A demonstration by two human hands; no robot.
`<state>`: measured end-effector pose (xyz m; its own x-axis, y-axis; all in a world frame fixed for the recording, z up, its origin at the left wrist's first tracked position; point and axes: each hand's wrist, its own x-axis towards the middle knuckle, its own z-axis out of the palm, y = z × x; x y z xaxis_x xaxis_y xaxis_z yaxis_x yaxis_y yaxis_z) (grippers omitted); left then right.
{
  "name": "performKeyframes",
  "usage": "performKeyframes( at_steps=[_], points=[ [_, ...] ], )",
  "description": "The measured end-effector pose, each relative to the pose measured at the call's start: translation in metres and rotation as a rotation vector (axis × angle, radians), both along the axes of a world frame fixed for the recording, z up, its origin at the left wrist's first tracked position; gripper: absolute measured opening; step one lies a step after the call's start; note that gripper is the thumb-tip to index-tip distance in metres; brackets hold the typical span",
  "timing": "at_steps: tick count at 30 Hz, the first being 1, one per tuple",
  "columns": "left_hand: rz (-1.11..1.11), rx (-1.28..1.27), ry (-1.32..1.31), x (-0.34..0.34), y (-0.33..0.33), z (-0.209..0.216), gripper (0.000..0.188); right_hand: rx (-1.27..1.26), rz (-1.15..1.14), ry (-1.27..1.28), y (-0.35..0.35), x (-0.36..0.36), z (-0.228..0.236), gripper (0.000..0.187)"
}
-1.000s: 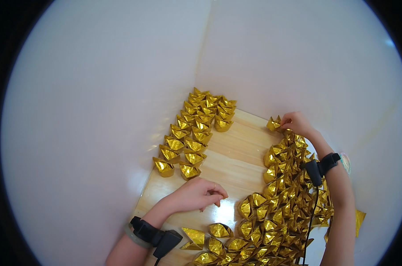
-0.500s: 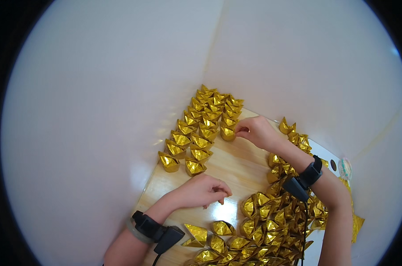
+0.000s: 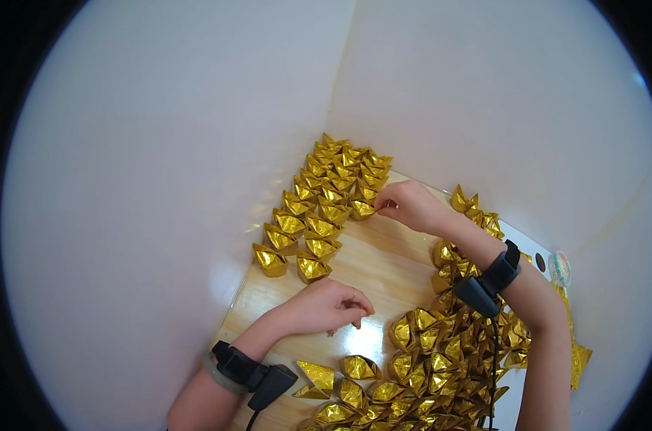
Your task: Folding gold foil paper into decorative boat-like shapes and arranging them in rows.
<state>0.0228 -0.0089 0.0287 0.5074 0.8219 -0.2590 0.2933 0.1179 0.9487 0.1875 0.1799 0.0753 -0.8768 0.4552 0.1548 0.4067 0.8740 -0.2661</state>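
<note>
Gold: pinched foil ingot with right hand, far left, at near end of short third row. Curled left hand loosely, empty. Judged two longer rows done, cluster at right unaligned.

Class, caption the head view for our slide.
Right hand at a folded gold paper ingot beside matching rows, left hand over the wooden tabletop.

A pale left wall and a pale right wall meet at a yellowish seam behind the bench, its top light wood grain. A bright white glare lies on the wood, and a small bluish glint shows high on the right wall. A white surface borders the bench's right side.
</note>
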Motion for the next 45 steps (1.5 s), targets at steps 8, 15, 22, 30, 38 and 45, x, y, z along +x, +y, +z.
performKeyframes(
  at_steps=[8,15,22,30,38,45],
  points=[
    [0.006,0.008,0.005,0.001,-0.001,0.002,0.024,-0.024,-0.045,-0.079,-0.005,0.001,0.008,0.011],
    [0.000,0.016,0.008,-0.001,-0.001,0.000,0.024,-0.018,-0.069,-0.128,-0.008,0.004,0.019,0.018],
    [0.032,0.009,0.029,-0.006,-0.004,0.000,0.024,0.006,-0.347,-0.010,0.048,0.062,0.046,0.018],
    [0.026,-0.003,0.025,0.001,-0.002,0.003,0.023,0.128,-0.446,-0.273,0.076,0.161,0.023,0.016],
    [0.024,0.004,0.008,-0.002,-0.003,0.002,0.023,0.114,-0.580,-0.143,0.066,0.137,0.014,0.012],
    [0.014,0.027,0.038,-0.001,-0.003,0.003,0.023,-0.052,0.021,0.015,-0.033,0.035,0.029,0.010]
  ],
)
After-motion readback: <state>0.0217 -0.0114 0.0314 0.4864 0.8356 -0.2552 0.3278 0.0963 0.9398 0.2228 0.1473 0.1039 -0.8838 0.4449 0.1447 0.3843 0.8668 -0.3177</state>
